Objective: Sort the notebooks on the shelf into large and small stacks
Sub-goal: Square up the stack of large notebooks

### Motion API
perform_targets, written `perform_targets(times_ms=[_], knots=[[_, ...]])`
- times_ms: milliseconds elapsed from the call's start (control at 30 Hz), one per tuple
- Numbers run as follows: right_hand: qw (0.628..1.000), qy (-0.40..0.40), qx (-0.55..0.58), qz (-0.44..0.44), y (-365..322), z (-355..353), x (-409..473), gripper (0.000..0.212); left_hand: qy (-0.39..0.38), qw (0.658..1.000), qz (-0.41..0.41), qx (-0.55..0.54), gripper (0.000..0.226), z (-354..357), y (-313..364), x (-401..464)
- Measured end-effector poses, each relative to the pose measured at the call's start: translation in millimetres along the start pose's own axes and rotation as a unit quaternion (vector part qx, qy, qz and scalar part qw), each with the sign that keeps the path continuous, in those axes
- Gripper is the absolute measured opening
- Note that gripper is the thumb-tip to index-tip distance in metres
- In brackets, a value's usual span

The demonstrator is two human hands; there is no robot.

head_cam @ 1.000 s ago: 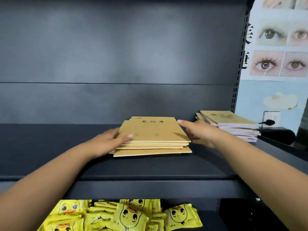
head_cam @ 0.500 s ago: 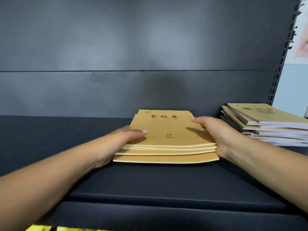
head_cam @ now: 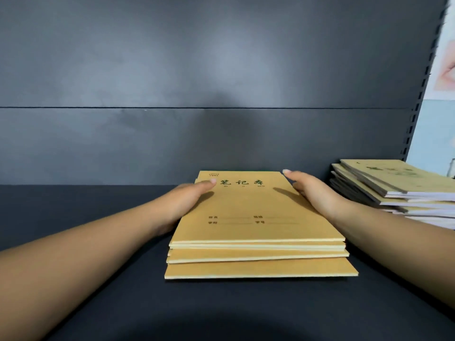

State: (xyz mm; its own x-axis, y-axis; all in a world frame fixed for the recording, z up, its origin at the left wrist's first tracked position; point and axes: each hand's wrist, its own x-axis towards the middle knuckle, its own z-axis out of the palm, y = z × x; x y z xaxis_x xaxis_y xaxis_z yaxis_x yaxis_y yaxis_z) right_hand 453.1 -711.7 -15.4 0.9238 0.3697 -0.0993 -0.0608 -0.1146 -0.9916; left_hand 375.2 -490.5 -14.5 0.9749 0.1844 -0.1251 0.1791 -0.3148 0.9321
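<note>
Both hands have slid farther along the sides of the large notebook stack [head_cam: 258, 232], which now looms nearer. It lies mid-shelf [head_cam: 98, 217]. Left hand [head_cam: 187, 203] grasps its left edge, thumb on the top cover; right hand [head_cam: 317, 193] grasps the right edge likewise. Farther right, apart, sits the small notebook stack [head_cam: 394, 188].

Bare forearms, no sleeves; left hand [head_cam: 187, 200], right hand [head_cam: 315, 195], pale nails.
</note>
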Motion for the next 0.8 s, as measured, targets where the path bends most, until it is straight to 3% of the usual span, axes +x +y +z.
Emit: perform_targets(times_ms=[133, 300, 400, 500, 633, 667, 733, 767, 800], knots=[[0.999, -0.033, 0.021, 0.01, 5, -3, 16, 0.042, 0.014, 1.0, 0.017, -0.008, 0.022, -4, -10, 16], [0.998, -0.053, 0.039, -0.001, 5, -5, 18, 0.045, 0.008, 1.0, 0.013, 0.011, 0.028, -2, -7, 15], [0.998, -0.06, 0.015, -0.012, -1, 1, 5, 0.042, 0.011, 0.998, 0.012, 0.064, 0.052, 1, 2, 2], [0.995, -0.065, -0.067, -0.02, -7, 9, -18, 0.036, 0.016, 0.985, 0.067, 0.158, 0.075, 2, 0, -24], [0.978, -0.128, -0.156, -0.047, -2, -4, -60, 0.045, -0.036, 0.955, 0.09, 0.279, 0.126, -5, 5, -54], [0.969, -0.138, -0.197, -0.057, 3, -9, -71, 0.056, -0.06, 0.944, 0.083, 0.312, 0.137, -8, -1, -64], [0.933, -0.117, -0.329, -0.089, 8, -14, -87, 0.114, -0.076, 0.926, 0.077, 0.36, 0.147, -13, -13, -76], [0.916, -0.104, -0.375, -0.101, 12, -17, -91, 0.132, -0.071, 0.923, 0.082, 0.369, 0.147, -14, -16, -79], [0.912, -0.095, -0.384, -0.11, 13, -18, -93, 0.129, -0.062, 0.923, 0.09, 0.368, 0.143, -14, -19, -80]])
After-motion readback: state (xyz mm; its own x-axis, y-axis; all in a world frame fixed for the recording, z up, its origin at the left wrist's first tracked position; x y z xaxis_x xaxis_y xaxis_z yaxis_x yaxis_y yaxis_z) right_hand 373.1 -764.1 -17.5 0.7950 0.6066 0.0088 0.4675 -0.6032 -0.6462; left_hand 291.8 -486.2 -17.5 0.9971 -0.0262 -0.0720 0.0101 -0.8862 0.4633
